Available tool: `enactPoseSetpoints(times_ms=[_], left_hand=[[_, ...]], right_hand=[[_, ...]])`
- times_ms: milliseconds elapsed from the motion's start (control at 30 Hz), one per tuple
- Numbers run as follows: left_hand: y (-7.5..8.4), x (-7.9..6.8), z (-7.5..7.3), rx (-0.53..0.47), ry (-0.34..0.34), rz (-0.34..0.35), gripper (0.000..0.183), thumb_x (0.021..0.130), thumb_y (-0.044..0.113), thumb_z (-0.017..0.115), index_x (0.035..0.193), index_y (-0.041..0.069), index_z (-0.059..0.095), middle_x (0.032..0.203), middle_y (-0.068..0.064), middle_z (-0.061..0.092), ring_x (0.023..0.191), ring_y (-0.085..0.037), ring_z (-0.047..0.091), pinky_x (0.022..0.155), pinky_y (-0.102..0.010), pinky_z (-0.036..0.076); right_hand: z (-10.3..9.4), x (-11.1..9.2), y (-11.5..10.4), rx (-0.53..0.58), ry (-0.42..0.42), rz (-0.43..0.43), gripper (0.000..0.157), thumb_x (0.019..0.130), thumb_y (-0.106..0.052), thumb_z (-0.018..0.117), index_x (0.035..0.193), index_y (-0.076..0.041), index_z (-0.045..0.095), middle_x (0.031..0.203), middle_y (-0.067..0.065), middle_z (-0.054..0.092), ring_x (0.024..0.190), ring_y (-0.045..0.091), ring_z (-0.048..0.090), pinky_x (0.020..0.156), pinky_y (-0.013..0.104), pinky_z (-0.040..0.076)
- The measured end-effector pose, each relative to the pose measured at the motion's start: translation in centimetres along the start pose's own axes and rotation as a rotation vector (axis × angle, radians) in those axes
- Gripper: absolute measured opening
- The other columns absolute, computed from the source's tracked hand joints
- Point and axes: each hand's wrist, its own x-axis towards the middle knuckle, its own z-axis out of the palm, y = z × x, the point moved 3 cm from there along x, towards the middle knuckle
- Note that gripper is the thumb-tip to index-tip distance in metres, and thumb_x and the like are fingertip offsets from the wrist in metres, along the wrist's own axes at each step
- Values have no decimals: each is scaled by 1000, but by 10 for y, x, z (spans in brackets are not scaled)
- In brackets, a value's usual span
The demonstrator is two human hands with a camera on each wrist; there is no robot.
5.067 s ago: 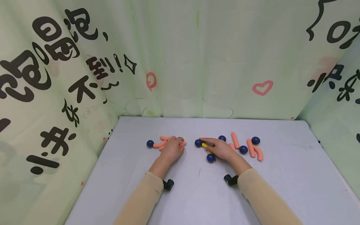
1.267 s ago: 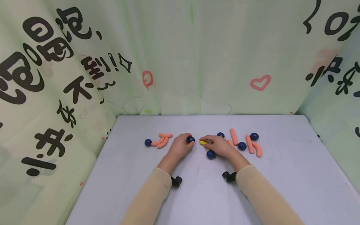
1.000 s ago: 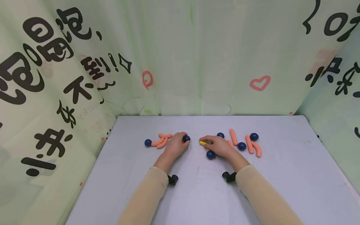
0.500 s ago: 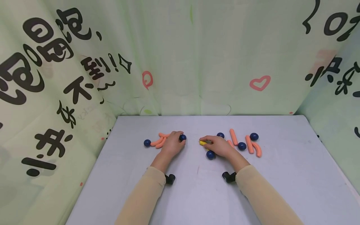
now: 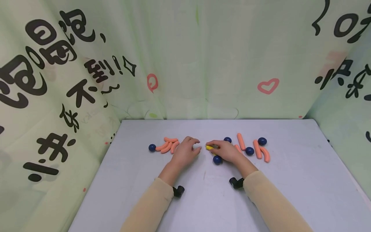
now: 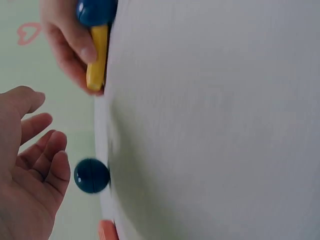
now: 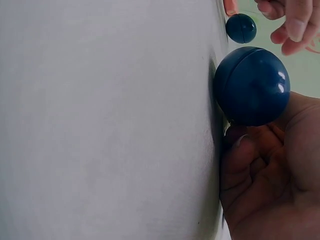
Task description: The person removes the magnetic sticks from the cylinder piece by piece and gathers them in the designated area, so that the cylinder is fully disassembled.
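Note:
My left hand (image 5: 185, 151) hovers over the table with its fingers loosely bent and nothing in them. Just beyond its fingers, a dark blue ball (image 6: 91, 175) sits near the end of an orange rod (image 6: 107, 230); the head view hides this ball behind the hand. My right hand (image 5: 227, 151) pinches a short yellow rod (image 6: 98, 57) between thumb and fingers. Another blue ball (image 5: 217, 159) is at the rod's near end, and it looms large beside the thumb in the right wrist view. The yellow rod's far tip is bare and points toward my left hand.
Left of my hands, curved orange rods (image 5: 166, 148) fan out from a blue ball (image 5: 152, 148). To the right lie straight orange rods (image 5: 257, 149), a curved one (image 5: 265, 154) and several blue balls (image 5: 262, 141). A printed curtain (image 5: 232, 64) rises behind the white table (image 5: 203, 206).
My left hand took the blue ball from by the yellow rod's far tip, carried it left to the orange rods, let it go and moved back right. My right hand stayed on the yellow rod.

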Motion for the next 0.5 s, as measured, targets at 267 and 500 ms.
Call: enactPoseSetpoints(times_ms=[267, 500], left_hand=[[25, -15, 25, -121, -100, 154, 35, 95, 40, 64, 121, 17, 67, 110, 1, 62, 90, -6, 58, 77, -20, 50], [32, -19, 42, -124, -144, 169, 34, 94, 42, 66, 121, 22, 64, 102, 6, 56, 86, -3, 53, 74, -18, 47]], right_hand=[[0, -1, -1, -2, 9, -1, 36, 99, -35, 59, 135, -30, 61, 141, 6, 59, 118, 29, 60, 101, 54, 47], [-1, -2, -2, 29, 20, 0, 34, 100, -31, 58, 133, -27, 63, 138, 6, 61, 112, 26, 60, 100, 52, 47]])
